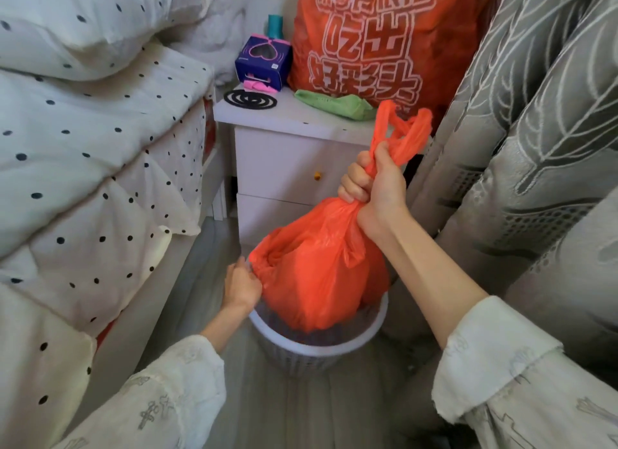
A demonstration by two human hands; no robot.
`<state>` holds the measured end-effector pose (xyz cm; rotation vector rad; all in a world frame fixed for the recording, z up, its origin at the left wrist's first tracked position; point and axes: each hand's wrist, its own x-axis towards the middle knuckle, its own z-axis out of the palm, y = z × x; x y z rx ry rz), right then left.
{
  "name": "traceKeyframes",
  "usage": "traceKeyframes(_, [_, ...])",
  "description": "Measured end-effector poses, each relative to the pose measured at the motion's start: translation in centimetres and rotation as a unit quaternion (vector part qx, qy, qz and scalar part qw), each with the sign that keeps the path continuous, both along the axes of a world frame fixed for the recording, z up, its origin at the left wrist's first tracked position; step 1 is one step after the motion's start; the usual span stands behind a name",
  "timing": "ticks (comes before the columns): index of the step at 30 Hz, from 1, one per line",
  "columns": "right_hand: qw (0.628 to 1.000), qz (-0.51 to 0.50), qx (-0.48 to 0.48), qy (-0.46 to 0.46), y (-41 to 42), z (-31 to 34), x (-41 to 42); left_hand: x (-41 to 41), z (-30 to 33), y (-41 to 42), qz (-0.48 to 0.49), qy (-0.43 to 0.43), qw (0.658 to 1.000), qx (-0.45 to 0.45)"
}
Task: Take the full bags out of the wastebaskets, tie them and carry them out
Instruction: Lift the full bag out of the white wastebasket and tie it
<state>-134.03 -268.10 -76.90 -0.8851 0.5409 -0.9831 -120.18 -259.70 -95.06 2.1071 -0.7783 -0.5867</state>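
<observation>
Hanging orange bag (pixel 317 275) between hands

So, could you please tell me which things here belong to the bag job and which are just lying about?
Job: orange bag, gripped at its neck by the right hand and at its side by the left hand; white wastebasket.

Lying about: mosquito coil, purple box, green cloth, big printed orange bag.

Head-worn wide view, looking steeply down, close over wastebasket (pixel 317 345)
</observation>
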Motion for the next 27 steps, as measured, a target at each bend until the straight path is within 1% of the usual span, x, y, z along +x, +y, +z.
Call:
traceKeyframes(3, [1.000, -0.003, -0.002, -0.017, 0.8, 2.6, 0.2, 1.2, 2.6, 0.4, -0.006, 0.003, 0.999, -0.032])
traceKeyframes(6, [1.000, 0.004, -0.012, 0.007, 2.4, 5.2, 0.5, 1.8, 7.2, 1.1, -0.015, -0.031, 0.992, -0.121])
traceKeyframes(8, [0.999, 0.015, -0.021, 0.034, 4.1, 6.7, 0.5, 1.5, 10.5, 1.8, -0.066, -0.042, 0.978, -0.193])
traceKeyframes(11, [0.997, 0.045, -0.024, 0.051, 7.1, 8.1, 0.5, 0.0, 14.8, 3.5, -0.157, -0.043, 0.950, -0.267])
traceKeyframes(14, [0.996, 0.066, -0.001, 0.057, 9.6, 8.9, 0.6, -1.3, 17.4, 5.1, -0.186, -0.013, 0.931, -0.314])
traceKeyframes(16, [0.995, 0.078, 0.033, 0.060, 11.0, 8.6, 0.6, -1.6, 17.9, 6.2, -0.184, 0.011, 0.929, -0.320])
traceKeyframes(20, [0.986, 0.114, 0.119, 0.039, 15.0, 6.5, 0.4, -0.9, 16.8, 8.8, -0.166, 0.049, 0.938, -0.300])
traceKeyframes(24, [0.985, 0.114, 0.119, 0.046, 18.5, 5.2, 0.3, -0.1, 14.8, 11.3, -0.137, 0.087, 0.945, -0.283])
traceKeyframes(27, [0.989, 0.092, 0.103, 0.058, 19.1, 5.7, -0.4, 0.1, 14.8, 11.9, -0.121, 0.098, 0.950, -0.270])
